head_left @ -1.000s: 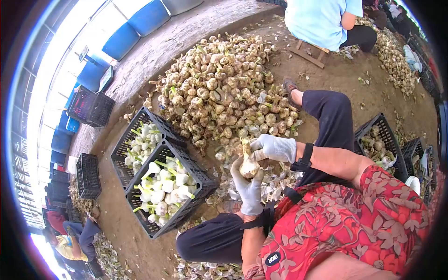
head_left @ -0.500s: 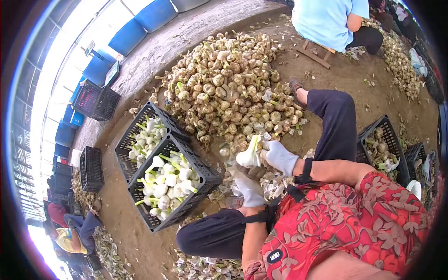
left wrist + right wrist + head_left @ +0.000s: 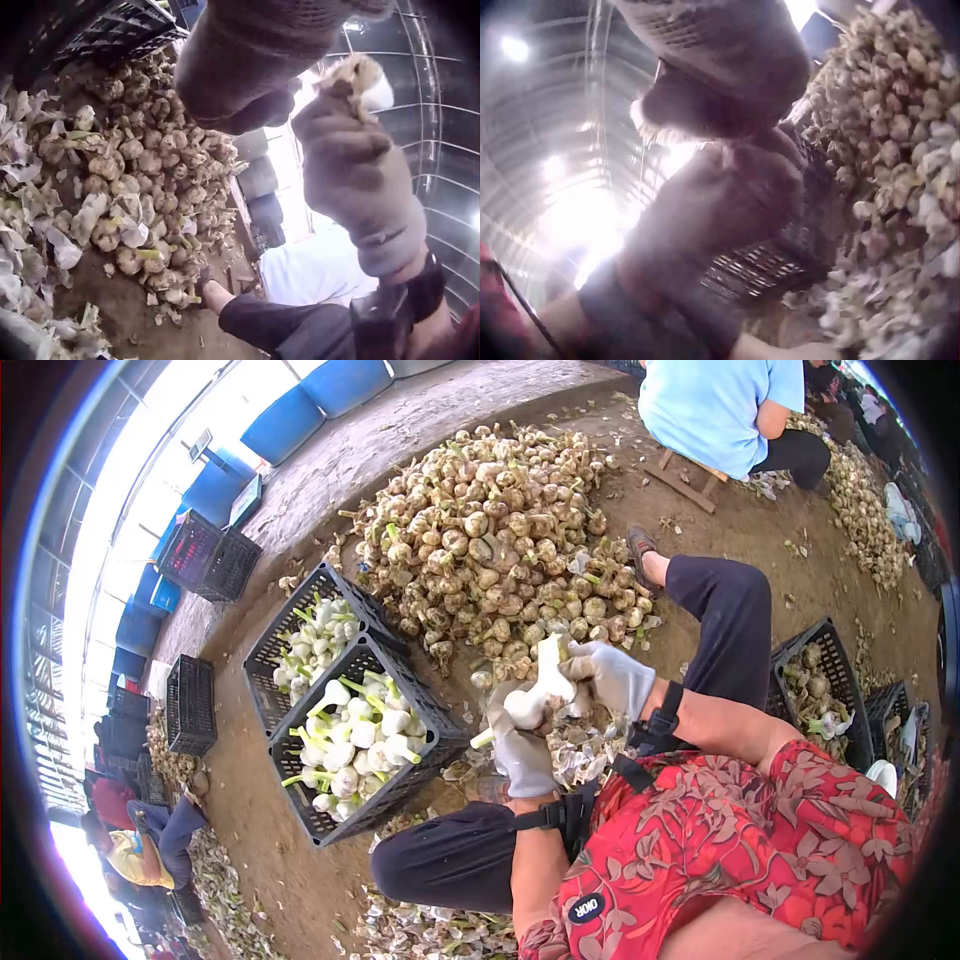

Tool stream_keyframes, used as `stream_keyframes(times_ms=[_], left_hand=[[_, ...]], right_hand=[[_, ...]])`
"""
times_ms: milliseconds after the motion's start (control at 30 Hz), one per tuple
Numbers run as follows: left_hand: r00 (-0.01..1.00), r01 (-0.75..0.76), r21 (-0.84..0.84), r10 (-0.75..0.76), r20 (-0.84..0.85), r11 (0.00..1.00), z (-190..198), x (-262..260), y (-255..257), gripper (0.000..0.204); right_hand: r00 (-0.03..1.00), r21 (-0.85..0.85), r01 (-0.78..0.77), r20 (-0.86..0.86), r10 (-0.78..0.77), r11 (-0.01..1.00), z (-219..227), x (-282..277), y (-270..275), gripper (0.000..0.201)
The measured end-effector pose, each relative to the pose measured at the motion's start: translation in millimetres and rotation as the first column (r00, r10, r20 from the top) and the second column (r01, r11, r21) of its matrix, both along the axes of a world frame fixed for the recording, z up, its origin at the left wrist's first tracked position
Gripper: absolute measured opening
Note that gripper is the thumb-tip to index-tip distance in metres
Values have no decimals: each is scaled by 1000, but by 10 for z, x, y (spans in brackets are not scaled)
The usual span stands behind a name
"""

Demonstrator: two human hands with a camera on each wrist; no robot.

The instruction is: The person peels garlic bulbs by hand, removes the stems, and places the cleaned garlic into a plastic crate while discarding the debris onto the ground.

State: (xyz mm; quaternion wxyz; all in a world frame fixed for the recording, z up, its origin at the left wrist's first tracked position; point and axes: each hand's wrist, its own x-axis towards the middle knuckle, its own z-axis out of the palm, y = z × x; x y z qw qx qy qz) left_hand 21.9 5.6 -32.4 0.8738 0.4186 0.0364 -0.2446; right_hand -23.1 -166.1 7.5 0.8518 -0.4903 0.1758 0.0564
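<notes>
Between the two gloved hands is a white garlic bulb (image 3: 523, 708). My left hand (image 3: 520, 755) grips it from below, and a pale green stem end (image 3: 483, 738) juts out past those fingers. A thick white stem piece (image 3: 549, 652) stands up beside my right hand (image 3: 615, 678), whose curled fingers pinch at it. In the left wrist view, torn brownish husk (image 3: 358, 75) and a white end show at the right hand's (image 3: 352, 165) fingertips. Bright light and blur hide much of the grip in the right wrist view, where a gloved hand (image 3: 712, 199) appears.
A large heap of unpeeled garlic (image 3: 490, 540) lies ahead. Two black crates of white garlic (image 3: 425, 755) stand at the left; another crate (image 3: 825, 620) is at the right. Loose husks (image 3: 590, 750) cover the ground between the legs. A person in light blue (image 3: 710, 410) sits ahead on a stool.
The brownish outer skin on the garlic has come away, leaving it white. Both hands have shifted around it, and a pale stem end now shows beside the left hand.
</notes>
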Motion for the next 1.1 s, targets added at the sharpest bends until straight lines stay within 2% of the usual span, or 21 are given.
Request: stream_keyframes(times_ms=[67, 133, 167, 200, 233, 267, 300, 333, 367, 433, 533, 633, 667, 767, 800, 833, 900, 967, 1000, 1033, 1100], left_hand=[[1000, 20, 21, -19, -14, 1000, 48, -31, 7, 50], [993, -63, -20, 60, -105, 998, 77, -32, -42, 49], [993, -69, -110, 58, -101, 992, 89, -32, -41, 48], [994, -77, -193, 59, -97, 978, 107, -32, -11, 47], [994, -84, -271, 62, -91, 959, 116, -28, 18, 46], [994, -102, -266, 84, -75, 959, 94, -8, 33, 47], [992, -119, -260, 106, -64, 958, 45, 6, 47, 48], [991, -135, -255, 125, -55, 958, 2, 8, 57, 48], [990, -143, -238, 136, -43, 961, -31, 9, 60, 49], [987, -162, -211, 162, -18, 964, -79, 0, 29, 50], [987, -161, 55, 162, -12, 985, -18, 28, -58, 49], [980, -12, 226, 56, -189, 974, -115, 74, 25, 45], [961, 49, 196, 8, -278, 979, -166, 63, 78, 44], [968, -13, 100, 38, -249, 995, -118, 69, 69, 43], [981, -29, -18, 25, -194, 999, -98, 72, 111, 38], [991, -37, -135, 19, -132, 990, -4, 71, 130, 33], [967, -181, -222, 133, -218, 958, 4, 62, 143, 33], [939, -248, -330, 142, -313, 911, 75, 51, 171, 36], [942, -245, -339, 140, -306, 908, 57, 51, 176, 36], [944, -242, -348, 137, -300, 906, 34, 44, 175, 36], [949, -232, -368, 128, -287, 900, -7, 28, 154, 38]], right_hand=[[982, 157, 178, 35, -185, 971, 73, 12, -40, 14], [908, 5, 345, 253, -335, 939, -337, 108, -411, 15], [887, 287, 437, 18, -461, 852, -134, 121, -562, 17], [934, -183, 343, 169, -314, 921, 67, 79, -624, 17], [995, -531, -69, 21, 94, 844, 146, 79, -787, 28], [904, -846, -340, -173, 392, 410, 155, 63, -720, 39], [720, -879, -442, -468, 513, -181, 238, 27, -565, 51], [634, -796, -517, -604, 483, -315, 414, -24, -380, 66], [724, -901, -369, -433, 536, -230, 403, -94, -262, 63], [840, -986, -75, 19, 542, 150, 181, -89, -35, 51], [895, -936, 50, 197, 399, 350, 57, 21, 316, 30], [829, -980, 191, 190, 526, 54, 135, 2, 435, 19], [778, -953, 296, 282, 562, 68, 90, -3, 431, 13], [993, -515, 84, 113, -30, 853, 73, 178, 168, 13], [975, -390, 217, 47, -215, 895, -23, 268, -9, 11], [923, -266, 360, -39, -383, 894, -171, 339, -193, 9], [993, -682, -89, -115, 14, 725, -290, 276, -414, 12], [724, -891, -445, -416, 550, -89, -188, 150, -371, 26], [602, -797, -536, -593, 535, -280, -78, 80, -303, 43], [627, -796, -506, -604, 493, -331, 160, 41, -185, 52], [844, -954, -250, -133, 519, 162, 74, 54, -152, 60]])
